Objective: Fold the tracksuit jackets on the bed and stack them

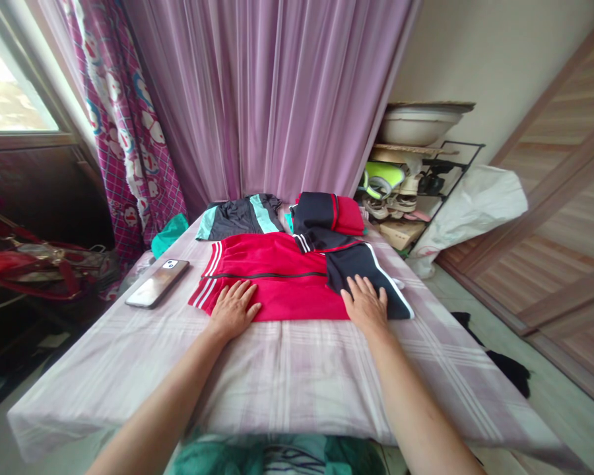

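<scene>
A red and navy zip-up track jacket [277, 297] lies flat on the cloth-covered table, its striped hem toward the left and its zip running sideways. One navy sleeve with a striped cuff is turned over its far side. My left hand [233, 309] rests palm down on the red part near the hem, fingers spread. On the right, my right hand [366, 303] presses flat over the navy shoulder part, fingers apart. Neither hand grips the fabric. Behind the jacket lie a dark garment with mint stripes [242, 219] and a folded navy and red garment [327, 212].
A phone [158, 284] lies left of the jacket on the plaid tablecloth [287, 382]. Purple curtains [277, 99] hang behind the table. A shoe rack [445, 191] with a basin [418, 125] on top and a white sack [480, 204] stand at the right.
</scene>
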Demonstrator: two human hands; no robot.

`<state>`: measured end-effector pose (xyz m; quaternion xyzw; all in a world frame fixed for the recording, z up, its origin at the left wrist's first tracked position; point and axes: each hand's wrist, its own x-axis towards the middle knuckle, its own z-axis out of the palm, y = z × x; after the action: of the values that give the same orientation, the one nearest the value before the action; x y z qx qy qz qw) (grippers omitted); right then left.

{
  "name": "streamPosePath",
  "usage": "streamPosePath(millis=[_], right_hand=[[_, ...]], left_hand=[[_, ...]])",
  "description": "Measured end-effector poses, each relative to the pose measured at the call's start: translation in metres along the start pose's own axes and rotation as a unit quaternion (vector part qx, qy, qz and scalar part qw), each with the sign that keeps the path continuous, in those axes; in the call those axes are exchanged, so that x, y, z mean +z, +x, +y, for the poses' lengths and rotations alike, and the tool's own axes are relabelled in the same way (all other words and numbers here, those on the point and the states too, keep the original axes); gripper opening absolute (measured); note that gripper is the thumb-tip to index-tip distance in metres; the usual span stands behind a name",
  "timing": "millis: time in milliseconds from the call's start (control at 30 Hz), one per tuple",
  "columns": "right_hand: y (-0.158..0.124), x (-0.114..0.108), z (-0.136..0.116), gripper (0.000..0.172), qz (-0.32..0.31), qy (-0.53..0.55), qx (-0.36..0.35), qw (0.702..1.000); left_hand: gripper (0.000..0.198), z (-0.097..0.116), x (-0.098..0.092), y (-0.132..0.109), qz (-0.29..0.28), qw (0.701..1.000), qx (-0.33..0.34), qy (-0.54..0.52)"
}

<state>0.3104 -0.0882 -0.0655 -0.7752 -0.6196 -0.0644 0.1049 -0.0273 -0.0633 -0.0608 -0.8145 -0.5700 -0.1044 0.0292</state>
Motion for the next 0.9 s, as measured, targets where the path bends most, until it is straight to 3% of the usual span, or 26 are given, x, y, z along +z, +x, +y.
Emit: streamPosePath(millis=[100, 433, 633, 800, 900], right_hand=[[0.0, 0.0, -0.009, 0.05, -0.033, 0.008, -0.055, 0.998], [0.011, -0.008, -0.017, 0.055, -0.09, 0.001, -0.018, 0.996], [0.034, -0.025, -0.037, 0.046, -0.027, 0.002, -0.028, 0.999], [0.06, -0.028, -0.049, 0.036, -0.09, 0.03, 0.023, 0.995], [0.068, -0.024, -0.05, 0.033, -0.094, 0.047, 0.019, 0.994]], left_hand=[[0.053, 0.0, 0.0, 0.0, -0.002, 1.0, 0.004, 0.002], [0.053, 0.0, 0.0, 0.0, 0.003, 1.0, 0.002, -0.005], [0.053, 0.001, -0.001, -0.001, -0.007, 1.0, -0.004, -0.002], [0.053, 0.002, -0.001, -0.002, -0.004, 1.0, -0.003, -0.005], [0.053, 0.001, 0.0, -0.001, -0.004, 1.0, -0.004, -0.007]])
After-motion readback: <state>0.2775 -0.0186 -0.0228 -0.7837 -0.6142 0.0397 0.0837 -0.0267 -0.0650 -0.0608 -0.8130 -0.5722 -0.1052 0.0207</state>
